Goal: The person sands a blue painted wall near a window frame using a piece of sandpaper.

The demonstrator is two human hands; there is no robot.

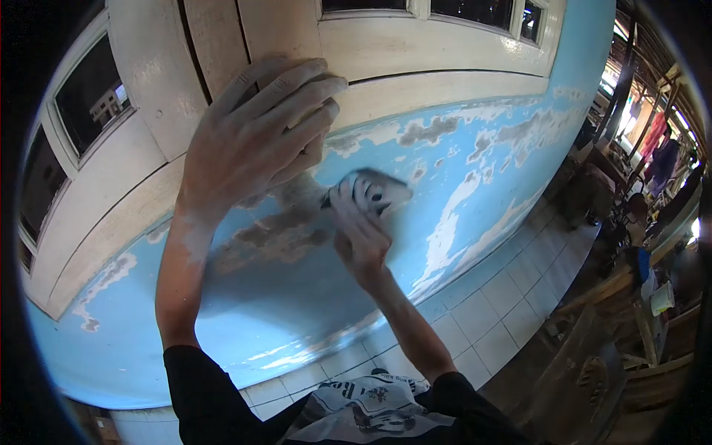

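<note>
My left hand (256,133), dusted with grey powder, lies against the lower edge of the cream window frame (415,50), fingers stretched out and holding nothing. To its lower right, my right hand (362,241) is closed around a grey flat piece (393,189) with dark round marks, pressed close to the wall. Motion blurs the piece, and my fingers hide part of it, so I cannot tell its kind. Around both hands, the light blue wall (267,326) has peeled, patchy areas of white and grey under its paint.
White floor tiles (478,315) run along the foot of the wall. To the right stand wooden planks (608,289) and cluttered items, with hanging clothes (660,159) farther back. Window panes (93,89) show at the upper left.
</note>
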